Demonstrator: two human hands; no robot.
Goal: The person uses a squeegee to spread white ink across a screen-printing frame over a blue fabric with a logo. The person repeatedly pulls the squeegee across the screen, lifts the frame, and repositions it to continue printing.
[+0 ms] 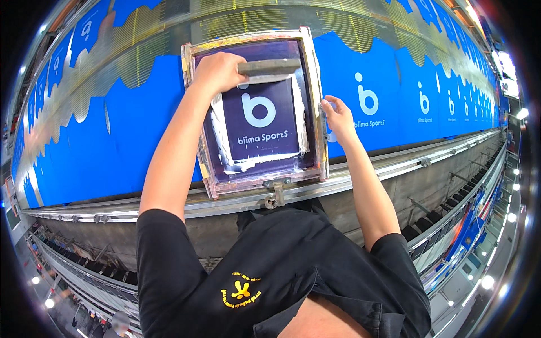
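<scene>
A screen printing frame [210, 181] with worn wooden rails lies over blue fabric in front of me. Its dark purple mesh [265, 147] carries a pale round emblem with lettering below, and white ink [239, 164] rings the emblem in a thick uneven border. Near the far end of the mesh, my left hand [220, 72] is closed round the left end of a long squeegee [269, 68], which lies crosswise. Beside the right rail is my right hand [340, 119], its fingers bent, with the thumb and fingertips at the rail's edge.
Blue cut pieces [389, 93] with white emblems stretch along the table to both sides. Jagged bare strips of table [248, 17] show beyond the frame. A metal rail [372, 165] runs along the near edge, and a metal clamp [275, 194] joins the frame there.
</scene>
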